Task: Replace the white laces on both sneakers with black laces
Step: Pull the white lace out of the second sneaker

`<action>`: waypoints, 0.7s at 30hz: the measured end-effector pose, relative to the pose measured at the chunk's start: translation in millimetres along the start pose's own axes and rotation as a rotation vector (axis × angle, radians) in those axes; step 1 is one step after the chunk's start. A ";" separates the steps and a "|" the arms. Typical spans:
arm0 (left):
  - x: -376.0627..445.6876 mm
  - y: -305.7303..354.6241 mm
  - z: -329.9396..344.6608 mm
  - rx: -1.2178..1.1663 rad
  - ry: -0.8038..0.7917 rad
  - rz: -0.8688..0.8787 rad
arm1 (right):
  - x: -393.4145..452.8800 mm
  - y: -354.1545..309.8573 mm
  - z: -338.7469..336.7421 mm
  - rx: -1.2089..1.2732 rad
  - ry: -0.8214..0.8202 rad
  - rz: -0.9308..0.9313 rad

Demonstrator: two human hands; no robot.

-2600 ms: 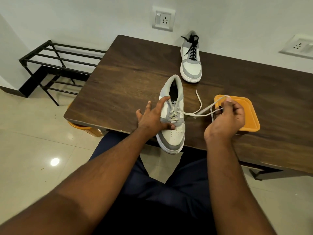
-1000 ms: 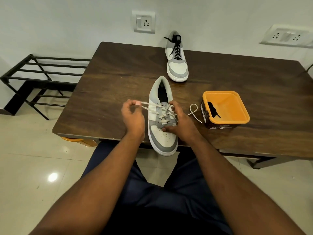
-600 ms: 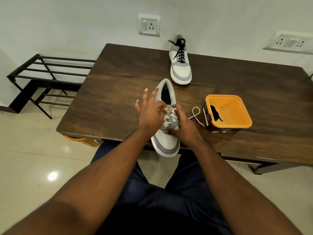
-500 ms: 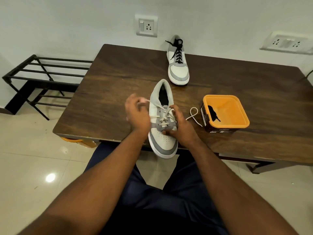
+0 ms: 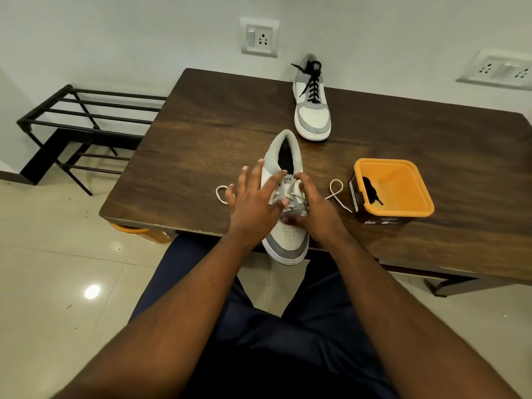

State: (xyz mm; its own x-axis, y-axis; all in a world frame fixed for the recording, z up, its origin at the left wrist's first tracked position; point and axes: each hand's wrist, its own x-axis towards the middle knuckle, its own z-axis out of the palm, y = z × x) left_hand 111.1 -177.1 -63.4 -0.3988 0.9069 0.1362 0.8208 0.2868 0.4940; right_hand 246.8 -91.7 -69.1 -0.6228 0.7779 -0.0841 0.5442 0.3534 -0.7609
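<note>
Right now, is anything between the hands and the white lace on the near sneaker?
Nothing visible. Both the left hand and the right hand are already on the near sneaker, over its white lace. The lace's loose ends lie bare on the table, one each side. The orange tub stands apart, to the right.

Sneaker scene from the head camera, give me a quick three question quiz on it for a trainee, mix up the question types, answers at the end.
1. True or false: the far sneaker already has black laces.
2. Multiple choice: where does the spare black lace lie? A) on the table B) inside the orange tub C) on the black rack
3. Fill in: on the near sneaker, the left hand and right hand work at a lace coloured ____.

Key: 1 true; 2 B; 3 white
</note>
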 end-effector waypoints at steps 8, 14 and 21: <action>5.3 -21.8 2.5 0.080 -0.275 0.049 | 7.0 -15.7 -18.8 -0.086 -0.122 -0.043; -0.1 -22.8 12.0 -0.047 -0.169 -0.014 | 10.6 -20.5 3.3 -0.280 0.206 -0.115; 2.2 -21.8 14.8 -0.056 -0.136 -0.037 | 20.3 -29.7 4.3 -0.513 0.040 -0.157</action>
State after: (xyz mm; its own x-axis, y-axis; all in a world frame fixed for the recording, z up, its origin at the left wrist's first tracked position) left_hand 98.3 -176.7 -86.5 -0.3663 0.9305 0.0009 0.7806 0.3068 0.5445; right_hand 215.6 -88.6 -51.0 -0.7024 0.7108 0.0375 0.6572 0.6678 -0.3495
